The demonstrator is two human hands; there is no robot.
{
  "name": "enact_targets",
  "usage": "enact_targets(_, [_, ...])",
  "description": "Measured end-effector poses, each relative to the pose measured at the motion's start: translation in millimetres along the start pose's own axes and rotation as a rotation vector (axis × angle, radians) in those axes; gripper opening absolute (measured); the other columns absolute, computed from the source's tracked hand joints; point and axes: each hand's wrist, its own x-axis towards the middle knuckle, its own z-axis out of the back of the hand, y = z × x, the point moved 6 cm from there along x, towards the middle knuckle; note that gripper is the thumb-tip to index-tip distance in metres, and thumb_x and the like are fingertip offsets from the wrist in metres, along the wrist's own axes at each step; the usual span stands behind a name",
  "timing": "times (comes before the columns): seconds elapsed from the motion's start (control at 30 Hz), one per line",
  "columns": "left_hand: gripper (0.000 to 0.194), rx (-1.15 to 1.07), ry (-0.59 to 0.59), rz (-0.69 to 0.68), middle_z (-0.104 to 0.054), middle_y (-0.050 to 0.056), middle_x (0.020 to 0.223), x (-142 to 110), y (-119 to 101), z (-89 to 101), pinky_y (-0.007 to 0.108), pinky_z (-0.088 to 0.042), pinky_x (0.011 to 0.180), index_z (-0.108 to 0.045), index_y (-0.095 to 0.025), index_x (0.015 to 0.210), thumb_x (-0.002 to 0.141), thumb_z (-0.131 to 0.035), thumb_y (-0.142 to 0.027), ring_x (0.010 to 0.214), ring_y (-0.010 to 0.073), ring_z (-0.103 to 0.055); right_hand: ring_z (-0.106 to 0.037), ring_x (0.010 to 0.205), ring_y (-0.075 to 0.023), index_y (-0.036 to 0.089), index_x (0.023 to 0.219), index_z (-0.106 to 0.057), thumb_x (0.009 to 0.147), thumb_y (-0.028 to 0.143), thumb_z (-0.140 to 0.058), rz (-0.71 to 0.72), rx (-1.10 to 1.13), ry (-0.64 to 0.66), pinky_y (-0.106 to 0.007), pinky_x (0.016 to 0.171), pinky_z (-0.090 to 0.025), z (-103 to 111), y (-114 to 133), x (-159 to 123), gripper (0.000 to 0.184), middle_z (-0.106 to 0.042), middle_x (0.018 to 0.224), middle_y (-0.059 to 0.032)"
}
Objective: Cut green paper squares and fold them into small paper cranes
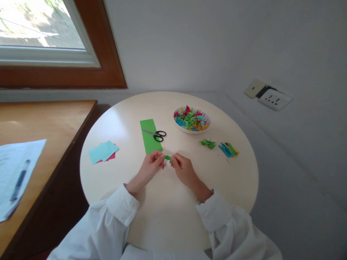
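Observation:
Between my two hands, above the middle of the round table, is a small folded piece of green paper (167, 157). My left hand (153, 161) pinches its left end and my right hand (182, 166) pinches its right end. The fingertips cover both ends, so its full shape is hidden. Just beyond my left hand lies a flat green paper strip (150, 141). Scissors (156, 135) with black handles rest across that strip. To the right of my right hand are several folded green paper pieces (208, 143), which look like small cranes.
A white bowl (192, 131) full of colourful folded paper cranes stands at the back of the round table (162, 224). Light blue and red paper sheets (103, 151) lie at left, coloured strips (229, 149) at right. A wooden desk (54, 119) holds papers and a pen (20, 180).

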Motion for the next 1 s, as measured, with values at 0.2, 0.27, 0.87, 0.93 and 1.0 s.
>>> enact_targets(0.2, [0.031, -0.099, 0.108, 0.048, -0.043, -0.005, 0.047, -2.7, 4.1, -5.3, 0.023, -0.034, 0.049, -0.045, -0.016, 0.056, 0.077, -0.056, -0.038, 0.046, 0.0080, -0.042, -0.041, 0.049, -0.0095, 0.020, 0.057, -0.041, 0.085, 0.036, -0.036, -0.071, 0.188, 0.063, -0.023, 0.050, -0.033, -3.2, -1.5, -0.6, 0.032, -0.044, 0.053, 0.0036])
enact_targets(0.27, [0.031, -0.122, 0.145, 0.068, -0.044, -0.004, 0.048, -3.9, 4.4, -7.0, 0.023, -0.034, 0.049, -0.046, -0.016, 0.058, 0.077, -0.056, -0.039, 0.046, 0.0083, -0.043, -0.042, 0.050, -0.0098, 0.020, 0.057, -0.041, 0.084, 0.039, -0.037, -0.086, 0.269, 0.090, -0.023, 0.051, -0.034, -4.3, -0.6, -0.7, 0.033, -0.044, 0.053, 0.0033])
enact_targets(0.87, [0.026, -0.454, 0.265, 0.118, -0.048, -0.002, 0.056, -13.3, -8.7, -20.2, 0.025, -0.036, 0.058, -0.049, -0.015, 0.064, 0.078, -0.060, -0.034, 0.057, 0.0101, -0.048, -0.045, 0.054, -0.0104, 0.018, 0.064, -0.052, 0.078, 0.051, -0.053, -0.133, 0.656, 0.193, -0.026, 0.056, -0.040, -9.2, 2.1, -1.8, 0.036, -0.050, 0.057, 0.0023])
enact_targets(0.93, [0.024, -0.523, 0.301, 0.136, -0.048, -0.002, 0.056, -15.2, -9.4, -22.9, 0.025, -0.036, 0.059, -0.050, -0.015, 0.065, 0.079, -0.059, -0.032, 0.059, 0.0107, -0.049, -0.046, 0.056, -0.0106, 0.018, 0.065, -0.052, 0.077, 0.051, -0.055, -0.148, 0.743, 0.208, -0.027, 0.058, -0.041, -12.3, 0.0, -3.6, 0.035, -0.049, 0.058, 0.0024])
enact_targets(1.0, [0.023, -0.556, 0.320, 0.144, -0.048, -0.001, 0.056, -16.8, -10.2, -24.2, 0.025, -0.036, 0.060, -0.051, -0.015, 0.066, 0.080, -0.059, -0.031, 0.059, 0.0111, -0.050, -0.046, 0.056, -0.0109, 0.018, 0.066, -0.052, 0.076, 0.051, -0.057, -0.158, 0.812, 0.217, -0.028, 0.059, -0.042, -14.4, -1.4, -5.3, 0.035, -0.049, 0.059, 0.0025])
